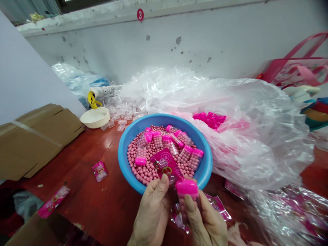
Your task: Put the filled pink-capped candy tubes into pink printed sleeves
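My left hand [153, 210] pinches a flat magenta printed packet [165, 160] between thumb and fingers, just over the near rim of a blue basin [123, 153]. In my right hand [208, 218] is a small clear candy box [186, 189] with a bright pink cap, upright and filled with pink balls. The two hands nearly meet, and my fingers hide part of both items. Inside the basin, loose pink candy balls [143, 172] lie under several filled, pink-capped boxes [196, 158]. Under my hands, more printed packets [217, 206] rest on the red table [107, 208].
Clear plastic bags [258, 130] spread over the right side, one holding pink caps [210, 119]. Empty clear boxes [128, 109] are heaped behind the basin beside a white round lid [95, 117]. Flattened cardboard [38, 136] lies left, near a small pink packet [99, 171].
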